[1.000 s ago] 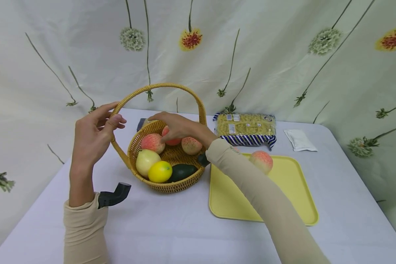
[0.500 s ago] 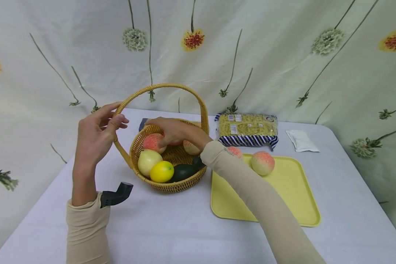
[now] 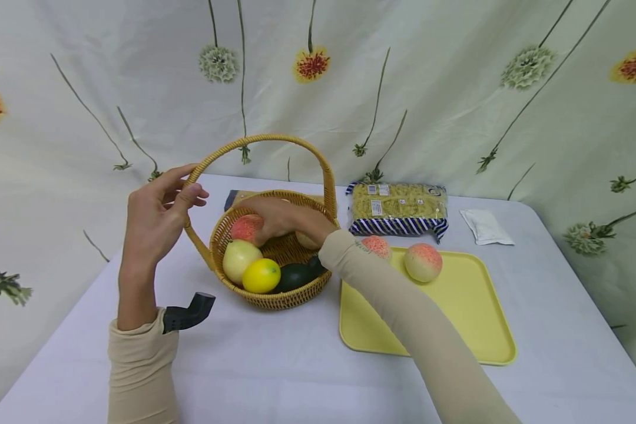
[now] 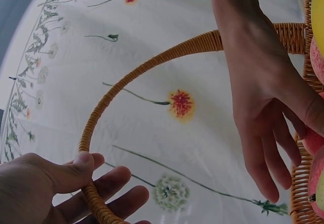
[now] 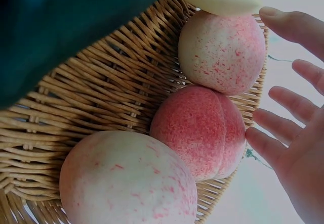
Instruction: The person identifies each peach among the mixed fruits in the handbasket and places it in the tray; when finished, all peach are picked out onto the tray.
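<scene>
On the left half of the table point(image 3: 254, 377), as seen from the head, holding the arched handle point(image 3: 267, 137) of a wicker basket point(image 3: 278, 301) with the left hand point(image 3: 156, 215), with thumb and fingers bent round its left side. Reaching over the basket with the right hand point(image 3: 272, 217), with thumb beside a pink peach point(image 3: 245, 227) and the other fingertips out of sight. Can also see a pale pear-like fruit point(image 3: 241, 261), a lemon point(image 3: 261, 275) and a dark green fruit point(image 3: 295, 277) inside the basket. To the right, can see a yellow tray point(image 3: 471, 312) with two further peaches point(image 3: 423, 262) near its far edge, a pasta bag point(image 3: 397, 206) behind it and a white packet point(image 3: 486, 227) beyond. From the left wrist, can see the handle gripped by the left hand, and past it the right hand with fingers extended beside the basket rim. From the right wrist, can see the right hand spread wide, gripping nothing, next to a redder peach point(image 5: 200, 133) between the pink peach and a paler peach point(image 5: 126, 178); cannot tell whether the lowest fingertip touches the redder peach.
</scene>
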Demonstrator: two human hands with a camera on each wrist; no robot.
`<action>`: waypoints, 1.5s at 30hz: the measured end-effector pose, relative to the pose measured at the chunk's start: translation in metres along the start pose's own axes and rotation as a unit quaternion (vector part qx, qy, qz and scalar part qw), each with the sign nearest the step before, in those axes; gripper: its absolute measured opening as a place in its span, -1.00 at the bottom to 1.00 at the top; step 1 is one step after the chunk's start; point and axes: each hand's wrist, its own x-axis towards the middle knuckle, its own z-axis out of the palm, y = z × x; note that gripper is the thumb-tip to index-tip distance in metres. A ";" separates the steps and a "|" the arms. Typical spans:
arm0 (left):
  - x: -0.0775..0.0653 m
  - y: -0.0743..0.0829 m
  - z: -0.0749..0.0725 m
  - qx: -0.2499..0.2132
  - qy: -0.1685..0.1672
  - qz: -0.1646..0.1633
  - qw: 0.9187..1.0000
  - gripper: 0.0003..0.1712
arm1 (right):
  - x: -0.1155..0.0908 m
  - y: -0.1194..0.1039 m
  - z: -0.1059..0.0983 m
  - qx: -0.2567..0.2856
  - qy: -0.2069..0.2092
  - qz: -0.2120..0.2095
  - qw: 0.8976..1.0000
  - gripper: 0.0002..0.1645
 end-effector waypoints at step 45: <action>0.002 -0.004 0.001 -0.002 -0.006 -0.002 1.000 -0.56 | 0.009 -0.001 0.012 -0.109 -0.038 0.009 0.993 -0.14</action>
